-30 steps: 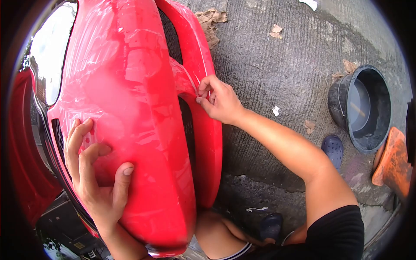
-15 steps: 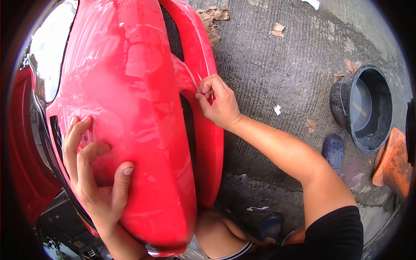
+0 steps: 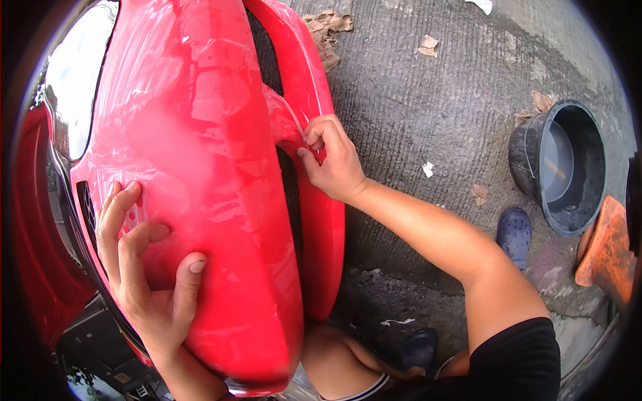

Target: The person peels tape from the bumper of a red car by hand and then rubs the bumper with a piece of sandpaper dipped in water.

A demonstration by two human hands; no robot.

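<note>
A glossy red car bumper fills the left and middle of the view, with wrinkled, shiny patches on its upper surface. My left hand rests on the bumper near the dark grille, fingers spread and bent, fingertips touching the red surface, holding nothing. At the bumper's right side, by the strut between two dark openings, my right hand is closed in a pinch against the outer edge. What lies between its thumb and fingers is too small to make out.
A black bucket stands on the rough concrete at right, beside an orange object. Blue clogs, brown paper scraps and white bits lie around. A headlight is at upper left.
My right hand has shifted slightly left and down along the bumper's edge, its fingers still pinched. A pale strand near its fingertips no longer shows clearly. My left hand is nearly unmoved.
</note>
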